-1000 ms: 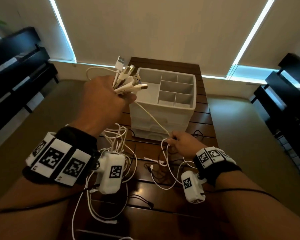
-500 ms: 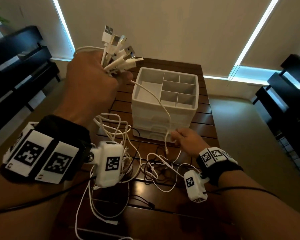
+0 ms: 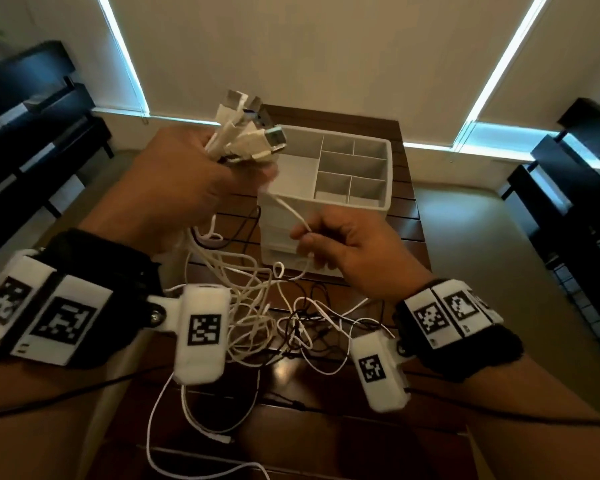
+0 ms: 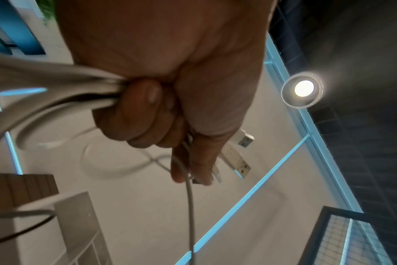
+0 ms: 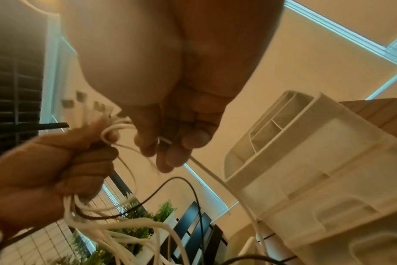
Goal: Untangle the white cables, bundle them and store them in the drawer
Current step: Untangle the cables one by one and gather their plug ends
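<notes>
My left hand [image 3: 201, 178] is raised above the table and grips a bunch of white cables [image 3: 246, 143] [image 4: 57, 93] just below their USB plugs, which stick up out of the fist. Their lengths hang down in tangled white loops [image 3: 250, 306] onto the wooden table [image 3: 406, 188]. My right hand [image 3: 340, 240] [image 5: 170, 143] pinches one single white cable [image 3: 291, 213] that runs up to the left fist. The white drawer organiser [image 3: 326, 202] [image 5: 317, 170] stands just behind both hands, its drawers closed.
Thin black cables [image 3: 312, 327] lie mixed among the white ones on the table. Dark benches stand on the floor at left [image 3: 32, 116] and right [image 3: 568, 188]. The organiser's open top has several empty compartments [image 3: 350, 168].
The right hand has lifted off the table, sliding along the single white cable towards the left fist. The left hand with the plug bunch came down and towards the organiser.
</notes>
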Available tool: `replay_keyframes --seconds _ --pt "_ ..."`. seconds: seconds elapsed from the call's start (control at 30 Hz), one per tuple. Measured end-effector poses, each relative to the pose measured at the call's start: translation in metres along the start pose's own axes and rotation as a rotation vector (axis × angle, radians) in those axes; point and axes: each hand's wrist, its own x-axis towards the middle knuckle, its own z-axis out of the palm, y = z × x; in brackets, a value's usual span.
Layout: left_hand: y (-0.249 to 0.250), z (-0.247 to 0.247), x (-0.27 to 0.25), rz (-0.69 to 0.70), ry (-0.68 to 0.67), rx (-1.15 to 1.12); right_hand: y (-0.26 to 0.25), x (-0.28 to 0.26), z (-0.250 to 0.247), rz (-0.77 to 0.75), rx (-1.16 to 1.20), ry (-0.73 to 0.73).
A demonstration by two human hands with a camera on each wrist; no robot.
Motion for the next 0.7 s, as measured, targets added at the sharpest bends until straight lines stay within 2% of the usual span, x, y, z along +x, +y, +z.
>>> replay_keyframes --seconds 0.17,0.27,0.37,0.47,0.53,0.6,0.7 --pt "-0.022 -0.04 0.019 -0.127 0.11 -0.087 0.008 -0.032 0.0 0.104 0.181 -0.196" --pt "-0.034 -0.047 0.022 -0.141 0.173 0.047 0.033 -0.049 0.022 0.206 0.153 -0.362" --pt "-0.039 -0.036 0.019 -0.147 0.227 0.277 0.06 -0.065 0.058 0.294 -0.025 -0.569" --pt "-0.046 -0.019 0.016 -0.167 0.233 0.379 0.081 -0.078 0.098 0.253 -0.279 -0.789" --pt "-0.057 -0.007 0.015 -0.191 0.177 0.428 0.086 -0.081 0.115 0.183 -0.446 -0.911" --pt "-0.069 0.006 0.015 -0.248 0.093 0.496 0.081 -0.075 0.117 0.092 -0.518 -0.969" --pt "-0.085 0.014 0.015 -0.312 -0.05 0.642 0.07 -0.064 0.11 -0.034 -0.5 -1.048"
